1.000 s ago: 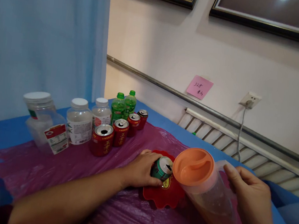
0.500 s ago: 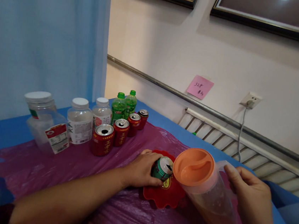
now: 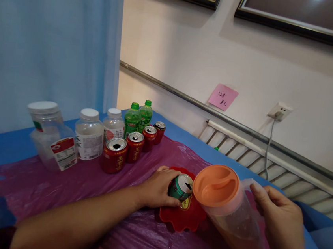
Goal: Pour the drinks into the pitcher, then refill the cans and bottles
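Observation:
My left hand [image 3: 160,187] is wrapped around a green drink can [image 3: 177,190] with an opened top. The can stands tilted a little over a red scalloped plate [image 3: 171,219] with a gold emblem. In my right hand [image 3: 284,216] is the handle of a translucent plastic pitcher [image 3: 236,227] with an orange lid [image 3: 216,185]. The pitcher leans toward the can, its lid close to the can's rim, and brownish liquid shows inside. Whether any liquid flows between them I cannot tell.
Several opened red cans [image 3: 114,160] stand in a row at left. Behind them are clear jars with white lids [image 3: 89,136] and two green bottles [image 3: 132,121]. Purple plastic sheeting [image 3: 88,187] covers the blue table [image 3: 180,130]. A radiator [image 3: 241,148] lines the wall.

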### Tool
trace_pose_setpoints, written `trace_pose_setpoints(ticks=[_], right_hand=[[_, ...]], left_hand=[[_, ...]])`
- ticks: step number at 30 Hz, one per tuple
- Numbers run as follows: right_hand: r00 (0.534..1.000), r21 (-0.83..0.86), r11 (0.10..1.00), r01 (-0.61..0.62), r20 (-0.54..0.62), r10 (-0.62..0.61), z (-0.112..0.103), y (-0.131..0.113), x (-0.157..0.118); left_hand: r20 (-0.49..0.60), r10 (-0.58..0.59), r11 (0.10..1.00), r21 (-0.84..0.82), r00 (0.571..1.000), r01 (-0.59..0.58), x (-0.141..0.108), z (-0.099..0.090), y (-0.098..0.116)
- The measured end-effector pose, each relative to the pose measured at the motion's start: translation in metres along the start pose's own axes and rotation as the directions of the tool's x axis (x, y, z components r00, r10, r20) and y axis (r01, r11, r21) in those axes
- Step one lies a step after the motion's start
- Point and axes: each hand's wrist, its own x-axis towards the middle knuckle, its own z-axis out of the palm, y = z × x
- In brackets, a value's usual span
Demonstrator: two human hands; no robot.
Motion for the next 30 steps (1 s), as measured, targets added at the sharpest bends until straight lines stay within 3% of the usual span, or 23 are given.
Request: trace_pose_setpoints(ticks=[30], right_hand=[[1.0,0.004,1.0,-0.013,0.014,0.013,0.0,-0.001,-0.0004]], left_hand=[[-0.001,0.001,1.0,0.014,1.0,-0.001,-0.0006,-0.0008,0.0025]])
